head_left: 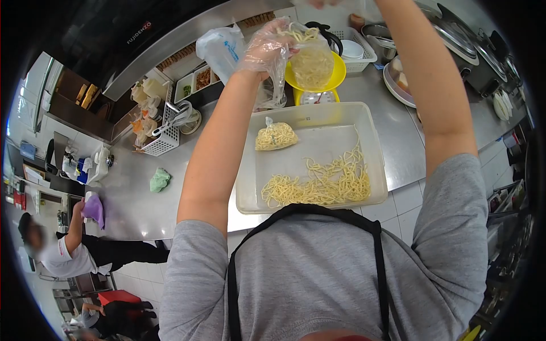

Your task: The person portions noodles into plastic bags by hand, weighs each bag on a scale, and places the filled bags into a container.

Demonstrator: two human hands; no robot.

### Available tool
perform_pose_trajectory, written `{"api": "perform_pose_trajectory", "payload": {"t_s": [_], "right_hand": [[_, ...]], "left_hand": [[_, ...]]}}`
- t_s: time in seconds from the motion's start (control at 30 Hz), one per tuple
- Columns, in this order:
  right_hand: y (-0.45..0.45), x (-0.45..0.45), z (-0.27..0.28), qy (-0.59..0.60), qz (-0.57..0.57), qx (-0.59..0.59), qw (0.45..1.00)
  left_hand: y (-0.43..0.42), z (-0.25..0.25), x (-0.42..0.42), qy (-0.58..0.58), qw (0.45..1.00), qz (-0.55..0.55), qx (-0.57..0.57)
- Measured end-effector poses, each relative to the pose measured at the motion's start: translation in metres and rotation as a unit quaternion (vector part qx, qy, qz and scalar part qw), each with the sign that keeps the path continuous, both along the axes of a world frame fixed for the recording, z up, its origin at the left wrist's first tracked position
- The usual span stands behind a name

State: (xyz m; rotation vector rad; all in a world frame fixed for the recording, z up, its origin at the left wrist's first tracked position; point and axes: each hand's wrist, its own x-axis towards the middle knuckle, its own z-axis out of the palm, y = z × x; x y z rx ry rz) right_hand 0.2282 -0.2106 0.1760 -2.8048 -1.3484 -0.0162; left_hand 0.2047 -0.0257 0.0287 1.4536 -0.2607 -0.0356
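My left hand [266, 48], in a clear plastic glove, grips the top of a clear plastic bag of noodles [313, 65]. The bag rests over a yellow pan [339, 71] on a yellow weighing scale [318, 98], and some strands show near its mouth. Raised at the top edge, my right hand [325, 3] is blurred and mostly cut off, so its fingers are unclear. Below, a translucent tub [373, 148] contains loose yellow noodles [318, 184] and one knotted bag of noodles [276, 136].
Left of the tub lie a crumpled green cloth [160, 179] and a white basket of bottles [165, 139]. A white plastic bag [222, 48] is behind my left arm. A white basket [364, 54] and cookers [455, 42] stand at right. A person holds a purple cloth [94, 211] at far left.
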Motion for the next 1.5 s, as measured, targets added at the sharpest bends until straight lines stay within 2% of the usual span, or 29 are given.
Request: {"api": "perform_pose_trajectory", "payload": {"t_s": [0.03,0.1,0.13,0.2,0.37,0.43,0.53,0.57,0.6,0.63,0.67,0.7,0.77,0.8,0.83,0.87,0.9,0.93,0.97,1.0,1.07,1.13,1.2,1.23,1.33,1.37,1.4,1.43,1.5], "right_hand": [[-0.005,0.022,-0.022,0.0,0.0,0.0,1.0],[-0.01,0.064,-0.085,-0.205,-0.012,-0.045,0.978],[-0.011,0.063,-0.099,-0.206,-0.014,-0.044,0.977],[-0.011,0.051,-0.118,0.02,-0.104,0.031,0.994],[-0.011,0.047,-0.097,0.078,-0.215,-0.02,0.973],[-0.023,0.076,-0.093,-0.153,-0.096,0.018,0.983],[-0.001,0.014,-0.05,-0.148,-0.102,0.071,0.981],[0.001,0.042,-0.056,-0.241,0.02,0.025,0.97],[-0.004,0.042,-0.061,-0.239,0.018,0.026,0.971],[-0.006,0.024,-0.061,-0.204,0.041,0.141,0.968],[-0.007,0.013,-0.061,-0.167,0.063,0.254,0.951],[-0.012,0.014,-0.071,-0.166,0.062,0.254,0.951],[-0.02,0.007,-0.092,-0.315,0.093,0.172,0.929],[-0.019,-0.008,-0.103,-0.157,0.01,0.079,0.984],[-0.011,-0.047,-0.107,0.007,-0.074,-0.017,0.997],[-0.006,-0.055,-0.14,-0.009,-0.024,-0.108,0.994],[-0.005,-0.063,-0.173,0.11,0.035,-0.129,0.985],[0.002,-0.076,-0.208,0.181,0.015,-0.198,0.963],[-0.001,-0.072,-0.275,0.206,0.067,-0.188,0.958],[0.007,-0.088,-0.312,0.237,0.062,-0.274,0.93],[-0.001,-0.127,-0.345,0.264,-0.019,-0.13,0.956],[0.005,-0.148,-0.334,0.258,0.008,-0.17,0.951],[0.006,-0.156,-0.336,0.249,0.033,-0.21,0.945],[0.003,-0.157,-0.346,0.259,0.062,-0.22,0.938],[-0.004,-0.151,-0.339,0.269,0.095,-0.206,0.936],[-0.007,-0.147,-0.326,0.271,0.101,-0.182,0.94],[-0.013,-0.146,-0.294,0.263,0.097,-0.081,0.956],[-0.02,-0.148,-0.254,0.255,0.093,0.02,0.962],[-0.027,-0.147,-0.194,0.265,0.039,0.098,0.958]], "left_hand": [[-0.001,0.001,-0.001,0.002,1.0,-0.004,-0.006],[-0.002,0.001,0.0,0.004,1.0,-0.012,-0.011],[-0.002,0.0,0.003,-0.002,1.0,-0.015,-0.016],[-0.003,0.003,0.004,-0.011,1.0,-0.018,-0.019],[-0.006,0.014,0.007,-0.017,1.0,0.004,0.018],[-0.007,0.016,0.01,-0.007,1.0,0.006,0.026],[-0.017,0.023,0.008,-0.017,0.999,-0.01,0.033],[-0.018,0.025,0.007,-0.021,0.999,-0.022,0.037],[-0.019,0.026,0.005,-0.024,0.998,-0.034,0.042],[-0.018,0.023,0.006,-0.021,0.998,-0.035,0.043],[-0.015,0.021,0.007,-0.048,0.992,-0.023,0.113],[-0.013,0.018,0.009,-0.075,0.98,-0.012,0.182],[-0.013,0.024,-0.005,-0.081,0.974,0.005,0.21],[-0.012,0.027,-0.011,-0.088,0.967,0.022,0.238],[-0.008,0.023,-0.004,-0.089,0.967,0.021,0.238],[-0.001,0.015,0.011,-0.064,0.987,-0.044,0.139],[0.002,0.011,0.019,-0.038,0.993,-0.108,0.038],[0.001,0.011,0.017,-0.038,0.993,-0.108,0.038],[0.0,0.013,0.014,-0.024,0.994,-0.099,0.027],[-0.001,0.015,0.01,-0.01,0.996,-0.091,0.017],[-0.003,0.012,0.004,-0.033,0.996,-0.082,0.006],[-0.002,0.003,0.006,-0.053,0.996,-0.073,-0.005],[0.002,-0.012,0.017,-0.273,0.959,0.045,0.058],[0.002,-0.011,0.008,-0.274,0.959,0.043,0.058],[0.004,-0.015,-0.061,-0.43,0.855,0.209,0.201],[-0.003,-0.022,-0.086,-0.302,0.934,0.132,0.136],[-0.005,-0.035,-0.094,-0.245,0.964,0.045,0.095],[-0.007,-0.048,-0.103,-0.178,0.982,-0.031,0.057],[-0.011,-0.075,-0.121,-0.154,0.974,-0.167,0.019]]}}
